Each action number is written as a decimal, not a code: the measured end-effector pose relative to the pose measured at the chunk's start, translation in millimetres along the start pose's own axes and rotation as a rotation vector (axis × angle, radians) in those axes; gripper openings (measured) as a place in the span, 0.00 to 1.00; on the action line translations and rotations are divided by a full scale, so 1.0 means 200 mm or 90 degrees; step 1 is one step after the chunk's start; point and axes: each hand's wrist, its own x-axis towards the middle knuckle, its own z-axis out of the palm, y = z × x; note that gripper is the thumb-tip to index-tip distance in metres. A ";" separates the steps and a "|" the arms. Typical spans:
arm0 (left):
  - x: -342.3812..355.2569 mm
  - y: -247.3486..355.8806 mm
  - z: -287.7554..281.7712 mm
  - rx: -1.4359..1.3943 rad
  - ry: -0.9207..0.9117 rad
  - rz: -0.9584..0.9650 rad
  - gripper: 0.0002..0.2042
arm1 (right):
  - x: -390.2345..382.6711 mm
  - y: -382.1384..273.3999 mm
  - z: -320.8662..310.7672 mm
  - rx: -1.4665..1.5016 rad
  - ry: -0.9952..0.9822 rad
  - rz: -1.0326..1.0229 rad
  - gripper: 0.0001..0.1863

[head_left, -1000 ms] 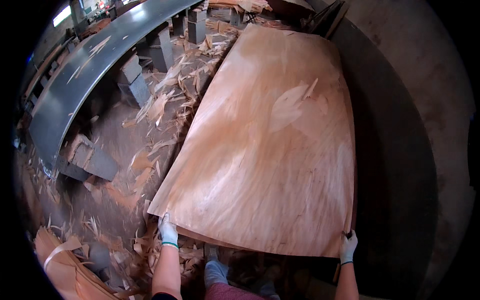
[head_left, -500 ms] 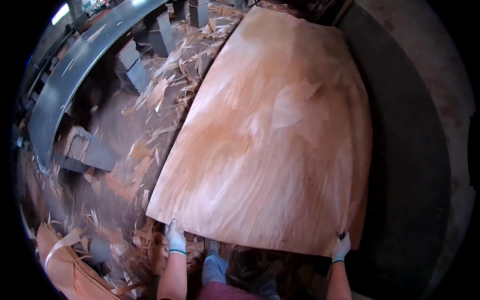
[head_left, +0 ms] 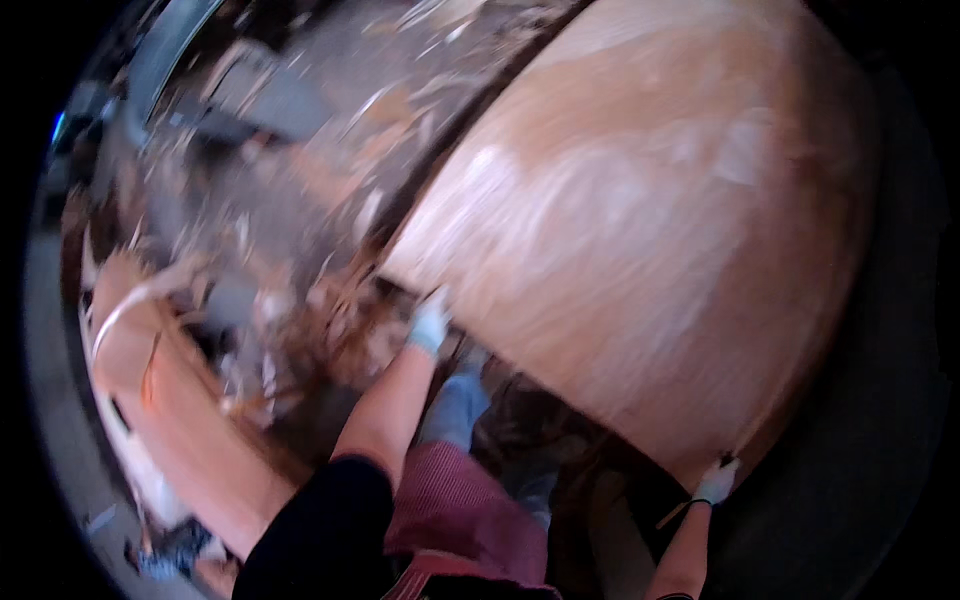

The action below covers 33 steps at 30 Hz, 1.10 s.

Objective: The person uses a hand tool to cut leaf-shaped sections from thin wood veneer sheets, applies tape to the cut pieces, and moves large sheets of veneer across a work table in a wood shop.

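Observation:
A broad, thin sheet of pale wood veneer (head_left: 620,220) spreads out ahead of me, streaked with tan and whitish grain. My left hand (head_left: 431,318), in a white glove, is closed on its near edge close to the left corner. At the near right corner my right hand (head_left: 717,482), gloved too, grips the same edge. Something small and dark shows at the right fingers, and a thin light stick-like piece juts out below that hand; blur hides what they are. The undersides of both hands are out of sight.
Torn veneer scraps (head_left: 345,310) litter the floor to the left. A grey block (head_left: 275,100) and a metal-looking beam (head_left: 170,50) lie beyond them. Stacked or rolled veneer (head_left: 190,430) stands at my near left. A dark surface (head_left: 890,350) runs along the right.
The view has swung left and down, so the sheet appears farther right and the near-left veneer shows more. Both hands keep their hold on the sheet's near edge.

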 end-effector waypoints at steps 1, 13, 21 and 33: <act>0.02 0.00 0.01 0.024 0.021 0.031 0.21 | -0.03 0.03 0.04 0.004 -0.023 0.012 0.27; 0.26 -0.16 -0.08 0.021 0.217 -0.107 0.12 | 0.14 -0.01 0.26 -0.074 -0.234 0.057 0.24; 0.29 -0.21 0.05 0.002 0.071 -0.059 0.05 | 0.23 0.32 0.58 0.128 -0.197 0.096 0.22; 0.39 -0.10 -0.37 0.276 0.023 -0.101 0.05 | 0.26 0.04 0.55 0.012 -0.151 0.120 0.23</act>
